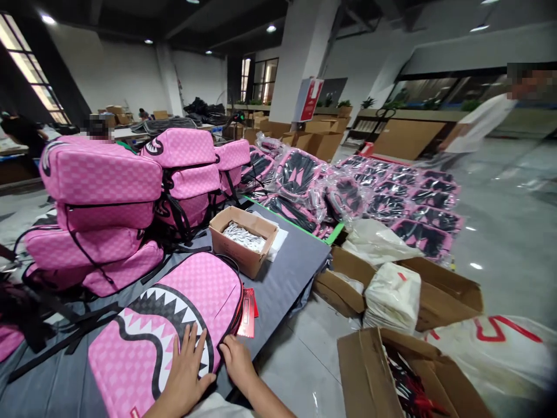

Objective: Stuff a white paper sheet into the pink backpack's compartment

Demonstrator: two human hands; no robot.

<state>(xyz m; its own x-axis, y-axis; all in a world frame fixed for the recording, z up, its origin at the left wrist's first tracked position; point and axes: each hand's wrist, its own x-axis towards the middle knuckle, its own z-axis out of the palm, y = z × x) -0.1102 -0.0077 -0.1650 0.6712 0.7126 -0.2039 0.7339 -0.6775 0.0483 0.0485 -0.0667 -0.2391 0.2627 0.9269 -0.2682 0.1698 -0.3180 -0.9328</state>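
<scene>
A pink checkered backpack with a shark-mouth print lay flat at the near edge of the grey table. The left hand pressed open-palmed on its front; the right hand pinched its side edge near a red hangtag, whose print was too small to read. Holding the bag still with the flat hand looked the sound way to work that edge. Behind stood stacked pink backpacks and a small carton; no brand name was legible.
</scene>
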